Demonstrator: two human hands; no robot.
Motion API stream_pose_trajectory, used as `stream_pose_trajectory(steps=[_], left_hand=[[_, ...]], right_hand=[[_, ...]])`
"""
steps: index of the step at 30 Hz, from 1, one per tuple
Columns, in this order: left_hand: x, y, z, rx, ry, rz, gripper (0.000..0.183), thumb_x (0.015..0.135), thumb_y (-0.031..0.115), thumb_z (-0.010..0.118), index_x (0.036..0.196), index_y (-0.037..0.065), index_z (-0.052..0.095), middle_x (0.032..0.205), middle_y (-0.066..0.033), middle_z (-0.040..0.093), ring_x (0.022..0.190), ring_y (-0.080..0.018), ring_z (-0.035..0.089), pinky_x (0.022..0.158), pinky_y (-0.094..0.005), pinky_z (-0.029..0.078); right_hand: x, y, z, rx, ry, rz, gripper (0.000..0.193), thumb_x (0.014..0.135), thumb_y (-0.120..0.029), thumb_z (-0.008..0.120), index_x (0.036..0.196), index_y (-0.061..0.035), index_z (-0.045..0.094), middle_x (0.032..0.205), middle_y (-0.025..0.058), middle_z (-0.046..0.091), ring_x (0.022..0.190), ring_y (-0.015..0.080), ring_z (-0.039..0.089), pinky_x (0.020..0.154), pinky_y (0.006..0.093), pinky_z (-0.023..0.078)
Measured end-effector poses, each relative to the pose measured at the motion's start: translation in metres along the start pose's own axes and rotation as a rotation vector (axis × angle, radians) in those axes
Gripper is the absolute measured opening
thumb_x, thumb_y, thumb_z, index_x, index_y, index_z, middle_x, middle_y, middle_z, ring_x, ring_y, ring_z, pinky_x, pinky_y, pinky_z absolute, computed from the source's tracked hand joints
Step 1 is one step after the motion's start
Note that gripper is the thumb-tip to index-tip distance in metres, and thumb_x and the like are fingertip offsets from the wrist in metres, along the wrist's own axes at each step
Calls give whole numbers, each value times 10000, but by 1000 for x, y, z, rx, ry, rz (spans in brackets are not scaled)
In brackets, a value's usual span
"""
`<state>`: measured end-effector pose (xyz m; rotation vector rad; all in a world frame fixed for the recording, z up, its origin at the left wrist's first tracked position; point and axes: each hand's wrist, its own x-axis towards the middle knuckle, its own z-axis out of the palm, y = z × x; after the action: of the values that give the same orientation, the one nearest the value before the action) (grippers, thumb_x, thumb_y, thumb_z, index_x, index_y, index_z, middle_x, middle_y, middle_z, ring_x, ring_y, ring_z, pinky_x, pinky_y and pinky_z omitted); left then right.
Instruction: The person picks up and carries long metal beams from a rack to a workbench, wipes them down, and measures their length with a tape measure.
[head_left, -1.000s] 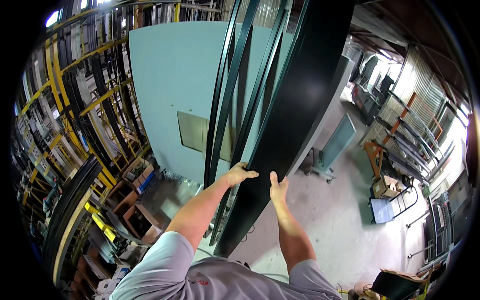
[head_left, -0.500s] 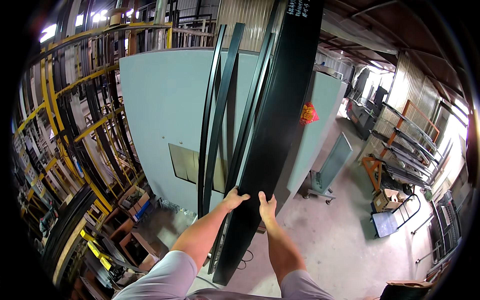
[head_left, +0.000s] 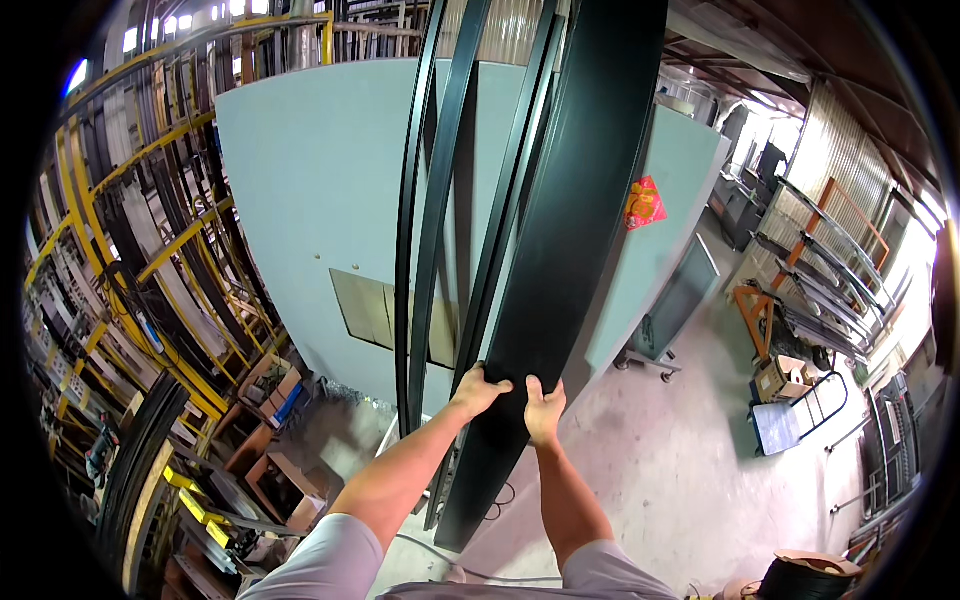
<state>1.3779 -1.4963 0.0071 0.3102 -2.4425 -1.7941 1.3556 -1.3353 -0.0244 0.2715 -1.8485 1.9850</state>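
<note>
A long, wide black profile (head_left: 575,230) stands tilted in front of me, its upper end running out of the head view at the top. My left hand (head_left: 482,388) grips its left edge, thumb on the front face. On the right edge, my right hand (head_left: 543,408) holds the same profile, thumb also on the front; the fingertips behind are hidden. Just left of it stand narrower dark profiles (head_left: 440,210), leaning against a large pale green-grey panel (head_left: 300,180). The wide profile's lower end is near the floor between my arms.
Yellow racks (head_left: 85,210) full of upright profiles line the left, with cardboard boxes (head_left: 270,390) below. At right are a wheeled panel stand (head_left: 672,305), an orange rack (head_left: 755,320) and a hand cart (head_left: 778,428). A cable (head_left: 440,555) lies on the floor by my feet.
My view has tilted down slightly, so the profile's marked top has left the picture. Both hands keep hold of the wide profile, the right one now nearer its right edge.
</note>
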Motion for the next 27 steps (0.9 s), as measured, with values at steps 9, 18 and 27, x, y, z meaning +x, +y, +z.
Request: stream_pose_trajectory(steps=[9, 18, 27], left_hand=[[-103, -59, -6, 361, 179, 272, 558, 860, 301, 707, 1265, -66, 597, 1185, -290, 677, 1100, -461, 643, 960, -503, 533], [-521, -401, -188, 601, -263, -617, 475, 856, 474, 711, 1019, 28, 736, 1056, -247, 718, 998, -430, 685, 868, -512, 541], [-943, -462, -320, 151, 750, -1451, 331, 884, 283, 704, 932, -43, 741, 826, -215, 737, 739, -351, 731, 650, -448, 593]], right_hand=[[-12, 44, 6, -340, 135, -13, 584, 925, -346, 753, 1259, 108, 600, 1195, 264, 706, 1142, 369, 672, 992, 422, 502], [-304, 181, -179, -1018, -514, 751, 815, 956, -663, 600, 1256, 95, 609, 1043, 238, 722, 944, 374, 657, 915, 468, 517], [-567, 38, -56, -584, -829, 1475, 719, 986, -702, 495, 1118, -26, 701, 963, 142, 712, 873, 283, 660, 823, 449, 535]])
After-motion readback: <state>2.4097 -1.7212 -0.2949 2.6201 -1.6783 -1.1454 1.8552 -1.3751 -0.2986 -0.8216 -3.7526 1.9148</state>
